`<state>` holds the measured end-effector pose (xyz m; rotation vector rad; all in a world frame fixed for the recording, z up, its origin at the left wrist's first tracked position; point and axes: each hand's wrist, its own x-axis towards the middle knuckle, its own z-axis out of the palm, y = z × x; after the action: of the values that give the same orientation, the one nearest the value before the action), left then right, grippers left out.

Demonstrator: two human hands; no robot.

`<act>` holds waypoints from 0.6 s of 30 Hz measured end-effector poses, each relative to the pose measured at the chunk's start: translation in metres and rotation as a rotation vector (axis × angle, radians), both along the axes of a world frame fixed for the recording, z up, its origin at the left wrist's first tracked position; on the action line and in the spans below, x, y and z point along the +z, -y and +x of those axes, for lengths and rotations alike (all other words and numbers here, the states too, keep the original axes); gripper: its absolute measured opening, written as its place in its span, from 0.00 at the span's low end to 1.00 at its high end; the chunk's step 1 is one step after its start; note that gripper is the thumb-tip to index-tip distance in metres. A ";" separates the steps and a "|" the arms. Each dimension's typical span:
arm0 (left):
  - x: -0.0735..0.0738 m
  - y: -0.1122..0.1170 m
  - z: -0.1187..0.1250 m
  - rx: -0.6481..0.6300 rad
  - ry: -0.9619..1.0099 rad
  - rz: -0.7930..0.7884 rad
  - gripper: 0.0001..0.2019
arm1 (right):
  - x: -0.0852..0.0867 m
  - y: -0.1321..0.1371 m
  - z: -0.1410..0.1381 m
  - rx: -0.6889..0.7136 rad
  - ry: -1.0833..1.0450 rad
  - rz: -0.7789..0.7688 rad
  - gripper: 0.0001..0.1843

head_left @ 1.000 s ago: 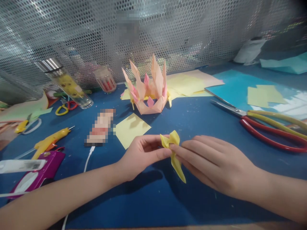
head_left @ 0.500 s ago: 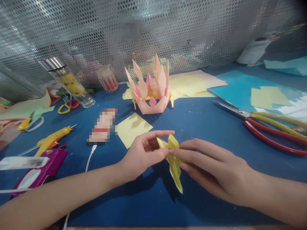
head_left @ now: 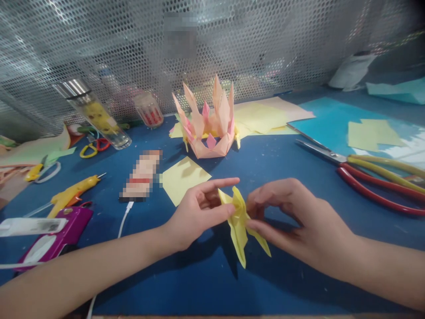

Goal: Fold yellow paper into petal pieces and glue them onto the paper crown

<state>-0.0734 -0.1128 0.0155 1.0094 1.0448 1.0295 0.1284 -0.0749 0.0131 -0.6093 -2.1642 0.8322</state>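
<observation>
A folded yellow paper piece (head_left: pixel 241 225) is held between both hands just above the blue table (head_left: pixel 212 274). My left hand (head_left: pixel 199 212) pinches its upper left edge with thumb and fingers, the index finger stretched out above. My right hand (head_left: pixel 299 221) grips its right side, fingers curled over the top, with two pointed flaps hanging below. Beyond the hands stands a pink and peach folded paper crown (head_left: pixel 207 122), and a flat yellow square sheet (head_left: pixel 184 179) lies just left of my left hand.
Large red and yellow scissors (head_left: pixel 365 170) lie at right on light blue paper (head_left: pixel 328 122). At left are a yellow glue gun (head_left: pixel 71 192), a purple tool (head_left: pixel 53 237), a glass bottle (head_left: pixel 93 115), small scissors (head_left: pixel 91 148), a white cable (head_left: pixel 122 221). A perforated metal wall (head_left: pixel 232 44) stands behind.
My right hand has curled its fingers up over the yellow piece, and a second pointed flap has spread out to the lower right. My left hand stays in place.
</observation>
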 end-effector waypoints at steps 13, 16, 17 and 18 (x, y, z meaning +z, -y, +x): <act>0.003 0.000 0.003 -0.029 0.014 0.095 0.20 | 0.013 -0.009 -0.008 -0.010 0.140 -0.243 0.07; 0.004 0.000 0.004 -0.026 -0.030 0.086 0.20 | 0.012 -0.009 -0.010 -0.012 0.126 -0.270 0.09; 0.005 0.001 0.004 -0.023 -0.043 0.084 0.20 | 0.012 -0.009 -0.010 -0.008 0.125 -0.278 0.09; 0.005 0.001 0.004 -0.020 -0.054 0.083 0.20 | 0.012 -0.009 -0.010 0.003 0.128 -0.287 0.09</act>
<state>-0.0690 -0.1139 0.0204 1.1181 1.0410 1.0411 0.1184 -0.0663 0.0253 -0.8220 -2.1759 1.1450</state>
